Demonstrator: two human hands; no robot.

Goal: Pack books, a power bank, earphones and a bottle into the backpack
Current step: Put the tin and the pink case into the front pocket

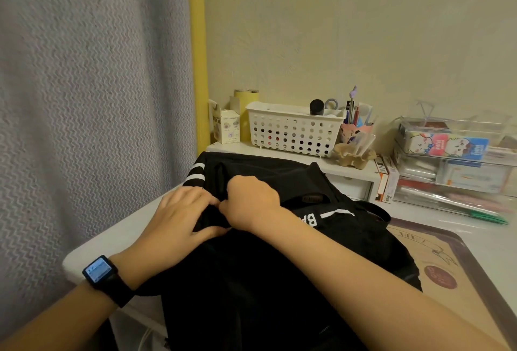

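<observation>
Backpack (265, 280) along table (112, 244) left edge — left hand (181, 216), right hand (251, 199) pinch its fabric; mat (461, 266) exposed rightward.

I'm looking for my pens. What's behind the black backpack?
A low white shelf with a holed white basket, a small carton and a pink pen cup. The backpack hides the shelf's lower left part.

Your backpack (279, 280) is black, with white stripes and white lettering. It lies flat on the bench (112, 241) before you, its fabric bunched up near the far end.
</observation>
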